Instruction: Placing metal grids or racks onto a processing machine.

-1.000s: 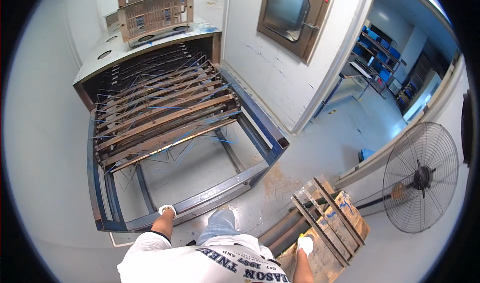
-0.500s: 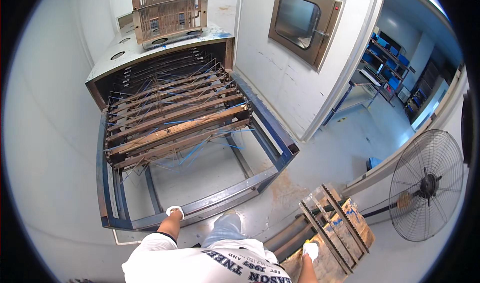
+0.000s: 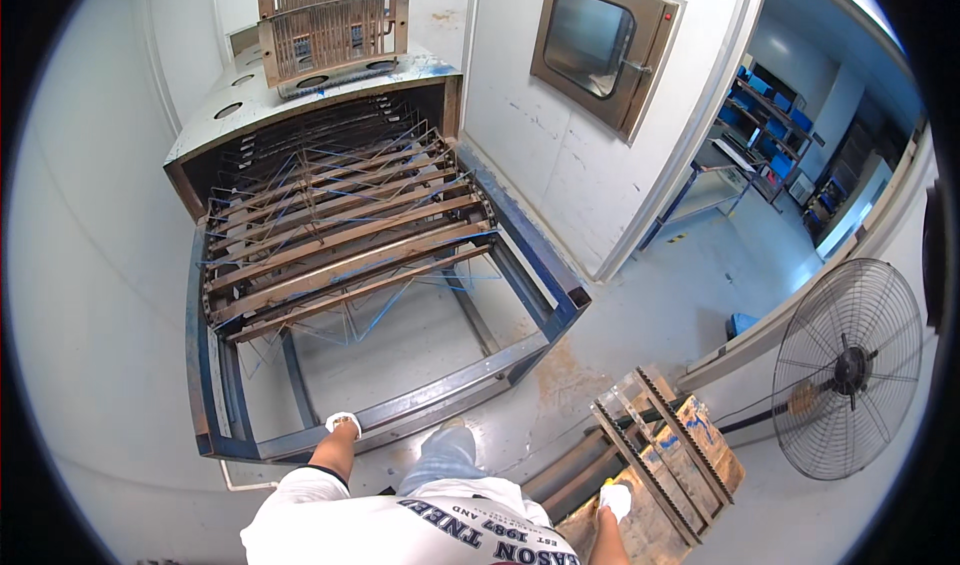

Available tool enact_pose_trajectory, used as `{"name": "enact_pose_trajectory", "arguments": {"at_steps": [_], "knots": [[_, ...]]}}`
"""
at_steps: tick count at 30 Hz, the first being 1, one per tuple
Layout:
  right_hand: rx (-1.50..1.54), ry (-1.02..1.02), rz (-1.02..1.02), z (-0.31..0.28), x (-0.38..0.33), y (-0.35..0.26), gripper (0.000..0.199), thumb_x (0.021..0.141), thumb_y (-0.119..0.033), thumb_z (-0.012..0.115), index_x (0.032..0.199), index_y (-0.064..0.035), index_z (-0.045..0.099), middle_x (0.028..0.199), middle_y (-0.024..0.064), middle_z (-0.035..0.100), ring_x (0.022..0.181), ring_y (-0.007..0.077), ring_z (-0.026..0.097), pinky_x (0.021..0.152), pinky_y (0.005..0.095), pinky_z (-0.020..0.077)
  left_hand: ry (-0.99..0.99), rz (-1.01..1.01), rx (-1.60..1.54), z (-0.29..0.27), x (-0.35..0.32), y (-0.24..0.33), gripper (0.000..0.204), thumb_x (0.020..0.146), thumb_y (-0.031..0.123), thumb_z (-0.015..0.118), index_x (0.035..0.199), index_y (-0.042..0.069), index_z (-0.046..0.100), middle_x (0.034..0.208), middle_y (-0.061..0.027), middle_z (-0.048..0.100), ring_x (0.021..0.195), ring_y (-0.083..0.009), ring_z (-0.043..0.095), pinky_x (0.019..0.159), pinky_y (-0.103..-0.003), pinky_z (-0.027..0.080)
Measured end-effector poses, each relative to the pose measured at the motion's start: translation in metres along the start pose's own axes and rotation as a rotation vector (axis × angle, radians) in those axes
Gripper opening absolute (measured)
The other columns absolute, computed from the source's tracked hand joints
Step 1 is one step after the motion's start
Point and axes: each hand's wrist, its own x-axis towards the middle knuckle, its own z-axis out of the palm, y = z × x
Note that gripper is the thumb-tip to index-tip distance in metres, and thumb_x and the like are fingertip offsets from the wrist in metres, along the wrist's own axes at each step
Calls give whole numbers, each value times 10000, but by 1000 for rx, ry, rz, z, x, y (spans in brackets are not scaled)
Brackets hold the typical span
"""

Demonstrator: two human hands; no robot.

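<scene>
My left hand (image 3: 343,424), in a white glove, rests at the front rail (image 3: 430,395) of a large blue metal frame; its fingers are too small and hidden to read. To the right, my gloved right hand (image 3: 615,501) is closed beside a worn wooden board (image 3: 650,495). A small yellow bit shows at its fingertips, but I cannot make out what it is. Next to that hand, a metal rack with toothed bars (image 3: 665,450) lies over the board. Ahead of me, brown conveyor slats (image 3: 350,265) carry thin wire rods, some of them blue.
The slats run into a boxy oven-like housing (image 3: 300,90), with a slotted metal panel (image 3: 330,25) standing on top. A large caged fan (image 3: 850,370) stands at the right. A windowed metal hatch (image 3: 600,45) is in the wall, left of a doorway with shelves (image 3: 770,125) beyond.
The conveyor slats and their hanging wire rods have shifted a little on the frame. My view has moved slightly. Both hands stay in about the same places.
</scene>
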Motion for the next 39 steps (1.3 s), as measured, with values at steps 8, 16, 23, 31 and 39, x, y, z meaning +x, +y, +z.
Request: {"name": "enact_pose_trajectory", "arguments": {"at_steps": [8, 16, 23, 31, 39], "knots": [[6, 2, -24, 7, 4, 11, 261, 690, -281, 477, 695, -36, 567, 699, 147, 568, 650, 297, 539, 566, 357, 415, -138, 26, 126, -29, -19, 14, 640, 589, 290, 585, 1160, 87, 380, 1163, -101, 411, 1044, -198, 423, 861, -331, 335], [6, -26, 27, 14, 8, 12, 246, 687, -278, 489, 704, -45, 564, 710, 139, 567, 657, 274, 536, 563, 338, 411, 57, -3, 155, 2, 2, 8, 568, 556, 275, 639, 1084, 141, 477, 1105, -58, 473, 1026, -184, 446, 855, -347, 352], [71, -5, 22, 27, 12, 22, 243, 690, -274, 493, 715, -43, 561, 705, 138, 563, 646, 275, 528, 551, 340, 402, -48, 7, 82, -3, 0, 7, 670, 584, 288, 622, 1174, 104, 362, 1205, -99, 359, 1121, -212, 335, 923, -364, 262], [43, -20, -23, 34, 16, 28, 213, 692, -240, 487, 702, -39, 557, 695, 133, 564, 635, 270, 524, 544, 343, 398, -35, -21, 9, -12, -5, 10, 701, 575, 274, 624, 1189, 102, 336, 1226, -98, 330, 1141, -213, 305, 932, -350, 252], [128, 10, -4, 25, 12, 21, 227, 667, -254, 500, 681, -36, 561, 676, 144, 561, 630, 290, 532, 552, 345, 407, 121, -52, 138, -2, -1, 10, 324, 550, 237, 623, 871, 197, 606, 929, -36, 574, 853, -169, 550, 702, -340, 443]]}}
